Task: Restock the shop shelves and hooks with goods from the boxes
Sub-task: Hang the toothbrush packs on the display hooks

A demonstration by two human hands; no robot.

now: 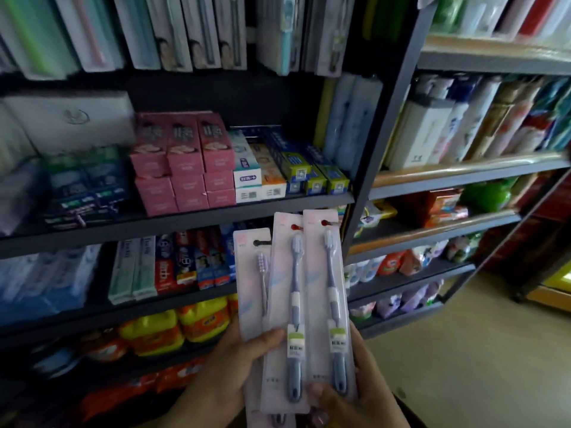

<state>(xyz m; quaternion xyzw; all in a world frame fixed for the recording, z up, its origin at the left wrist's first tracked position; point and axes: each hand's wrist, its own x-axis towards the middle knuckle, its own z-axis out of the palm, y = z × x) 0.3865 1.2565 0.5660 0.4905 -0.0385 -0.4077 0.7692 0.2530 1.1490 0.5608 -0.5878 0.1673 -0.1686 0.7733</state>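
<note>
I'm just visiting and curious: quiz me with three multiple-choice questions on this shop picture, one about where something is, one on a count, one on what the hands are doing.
1. Where are the pink toothpaste boxes?
A. On the floor
B. On the shelf above the held packs
C. In a basket

2. How many toothbrush packs are fanned out in the hands?
A. Three
B. One
C. Six

3. What are the hands doing?
A. Both hang idle
B. Only one holds the packs
C. Both grip the packs

Answers:
1 B: the boxes are stacked on the dark shelf, higher than the packs.
2 A: three hang-hole cards show side by side.
3 C: the left hand thumb presses the front, and the right hand wraps the lower right edge.
</note>
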